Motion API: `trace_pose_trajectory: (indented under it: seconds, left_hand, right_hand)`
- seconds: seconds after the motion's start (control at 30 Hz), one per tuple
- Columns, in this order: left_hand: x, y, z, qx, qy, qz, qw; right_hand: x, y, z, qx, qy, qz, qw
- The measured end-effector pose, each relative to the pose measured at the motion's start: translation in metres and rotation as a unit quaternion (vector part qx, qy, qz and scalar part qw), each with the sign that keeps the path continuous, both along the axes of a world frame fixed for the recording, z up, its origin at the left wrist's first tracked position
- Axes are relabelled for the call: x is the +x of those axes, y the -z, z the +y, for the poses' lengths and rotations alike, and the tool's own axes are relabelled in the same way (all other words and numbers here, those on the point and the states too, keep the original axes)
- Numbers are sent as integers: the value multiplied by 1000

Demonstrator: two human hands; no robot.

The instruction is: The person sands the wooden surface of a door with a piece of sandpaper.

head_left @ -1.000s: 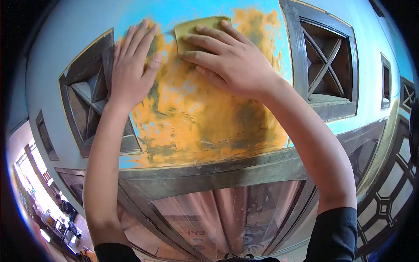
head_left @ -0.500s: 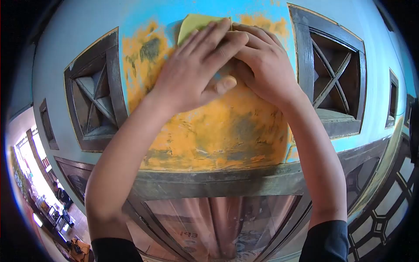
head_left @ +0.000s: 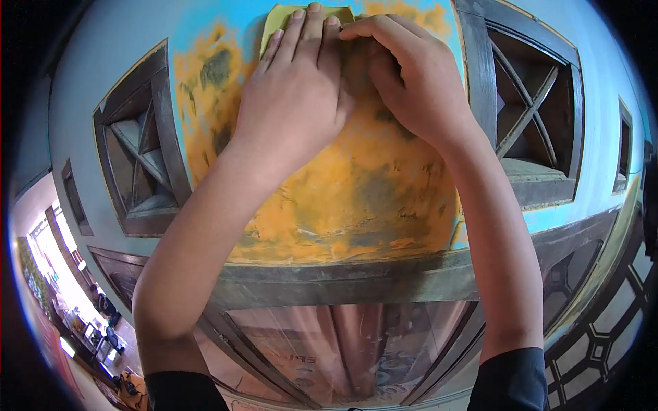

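Observation:
A yellow-green sheet of sandpaper (head_left: pixel 275 27) lies against the upper part of a wall patch (head_left: pixel 322 205) of worn orange and dark stains. My left hand (head_left: pixel 295 103) holds the sandpaper to the wall, its fingers laid straight and close together over the sheet. Beside it, my right hand (head_left: pixel 418 82) is closed, with bent fingers at the sheet's right edge; its index fingertip is close to the left hand's fingers. The thumb of my left hand is mostly hidden, and so is what lies beneath the right fingers.
Dark wooden vent frames with crossed bars stand on the left (head_left: pixel 140 154) and right (head_left: pixel 524 103). Below the patch runs a wooden beam (head_left: pixel 343 282) above a curtained glass pane (head_left: pixel 363 342). A person (head_left: pixel 103 305) is far off at lower left.
My left hand has shifted slightly up and left, its fingers now straighter on the sandpaper. My right hand has drawn apart from it somewhat, and its fingers are more bent. The view has tilted slightly.

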State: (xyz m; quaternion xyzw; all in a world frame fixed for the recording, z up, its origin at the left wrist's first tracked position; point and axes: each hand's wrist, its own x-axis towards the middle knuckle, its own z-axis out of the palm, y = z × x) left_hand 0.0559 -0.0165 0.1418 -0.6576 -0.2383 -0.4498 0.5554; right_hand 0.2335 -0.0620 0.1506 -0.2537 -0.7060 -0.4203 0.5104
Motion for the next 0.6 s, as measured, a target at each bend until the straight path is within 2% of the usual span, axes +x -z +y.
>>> trace_pose_trajectory:
  seconds: [0.1,0.13,0.17,0.2,0.23,0.27,0.33,0.4,0.47,0.5,0.6]
  left_hand:
    - [-21,-14,9,30,14,29,999]
    - [-26,-20,7,42,13,41,998]
    - [-27,-25,1,-6,6,-21,1000]
    - [-27,-32,-14,-56,-2,-83,995]
    - [-30,-36,-14,-86,-19,-116,989]
    - [-33,-40,-14,-116,-38,-149,981]
    - [-40,-52,-11,-138,-92,-153,974]
    - [-24,-16,-21,-102,25,-90,990]
    - [-38,-5,24,19,72,64,995]
    - [-45,-12,26,-16,73,59,995]
    - [-44,-34,4,-111,-71,-8,991]
  right_hand:
    - [2,-5,0,-36,-44,32,998]
    - [2,-6,0,-18,-25,32,999]
    - [3,-7,0,0,-6,32,999]
    - [1,-6,-2,47,57,25,997]
    - [-1,-4,-3,93,119,16,988]
    - [-4,-3,-4,107,137,21,985]
    - [-10,1,-4,133,173,31,975]
    - [-10,3,-4,137,183,33,973]
    - [-9,3,-6,135,185,35,973]
    - [-10,4,-8,128,179,34,975]
    - [-11,4,-5,126,178,34,975]
